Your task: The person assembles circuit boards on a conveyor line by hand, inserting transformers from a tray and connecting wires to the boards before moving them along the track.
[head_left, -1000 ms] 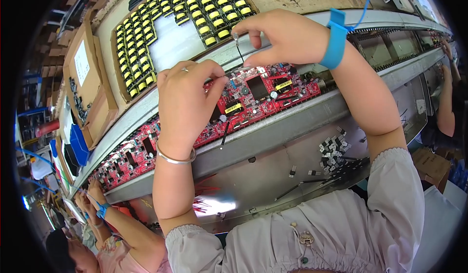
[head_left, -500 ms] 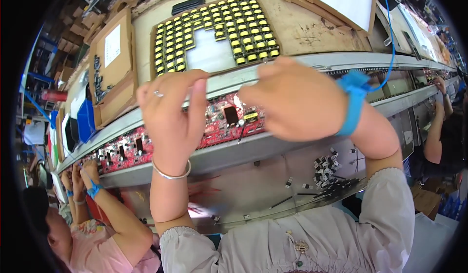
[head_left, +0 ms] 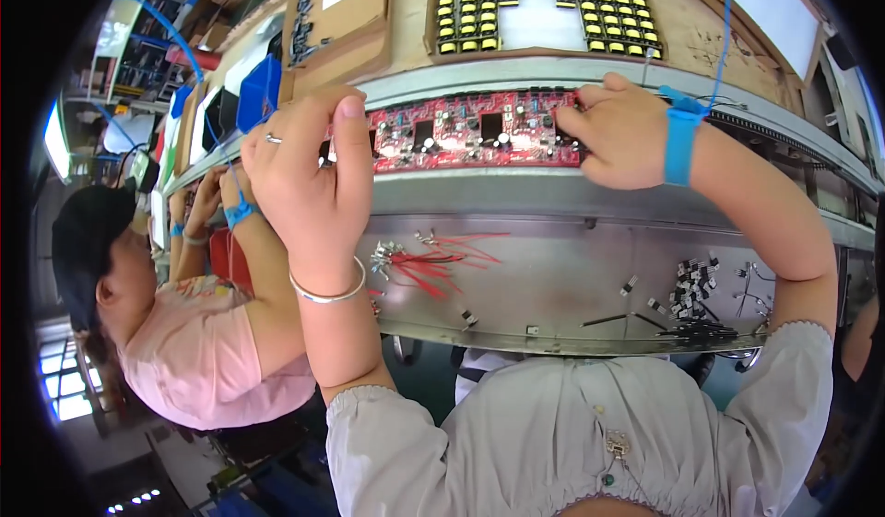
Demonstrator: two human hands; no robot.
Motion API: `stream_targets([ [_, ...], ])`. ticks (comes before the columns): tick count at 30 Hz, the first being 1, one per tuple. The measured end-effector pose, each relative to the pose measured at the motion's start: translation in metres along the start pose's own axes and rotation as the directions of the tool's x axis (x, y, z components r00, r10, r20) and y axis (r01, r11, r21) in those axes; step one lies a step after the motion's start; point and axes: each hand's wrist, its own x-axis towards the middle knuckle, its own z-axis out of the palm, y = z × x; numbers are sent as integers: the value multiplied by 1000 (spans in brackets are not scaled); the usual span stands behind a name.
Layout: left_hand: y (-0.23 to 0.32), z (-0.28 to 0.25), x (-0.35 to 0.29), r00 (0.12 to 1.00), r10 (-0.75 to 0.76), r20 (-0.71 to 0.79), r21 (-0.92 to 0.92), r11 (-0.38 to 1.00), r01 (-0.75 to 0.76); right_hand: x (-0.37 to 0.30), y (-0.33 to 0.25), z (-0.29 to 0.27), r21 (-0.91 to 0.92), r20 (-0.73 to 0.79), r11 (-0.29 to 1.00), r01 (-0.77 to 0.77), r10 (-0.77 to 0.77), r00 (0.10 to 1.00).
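Red circuit boards (head_left: 461,130) carrying black and silver parts lie in a row along a metal rail track. My right hand (head_left: 627,134), with a blue wrist strap (head_left: 683,143), has its fingers bent round the right end of this row, gripping the board there. Farther left, my left hand (head_left: 309,166) is raised in front of the boards, wearing a ring and a silver bangle (head_left: 329,283). Its fingers are curled with the thumb up against them; the fingertips and anything between them are hidden.
Below the rail, a metal tray (head_left: 535,249) bears red wires (head_left: 429,273) and black three-legged components (head_left: 693,286). Beyond lie yellow-topped components (head_left: 622,5), a cardboard box (head_left: 346,19) and a blue bin (head_left: 259,93). A co-worker (head_left: 198,332) sits at my left.
The view has swung so the scene sits farther right and higher, showing the red wires. My right hand has moved away from my left, from over the boards to the row's right end.
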Motion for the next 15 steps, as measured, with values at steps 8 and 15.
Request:
stream_targets([
  [8, -31, -2, -44, 980, -44, 195, 176, 984, 9, -71, 22, 0, -56, 23, 987, -148, 150, 988],
  [15, -68, 24, -84, 905, -209, 371, 372, 926, 61, -146, 46, -8, 13, 119, 918, -395, 391, 913],
])
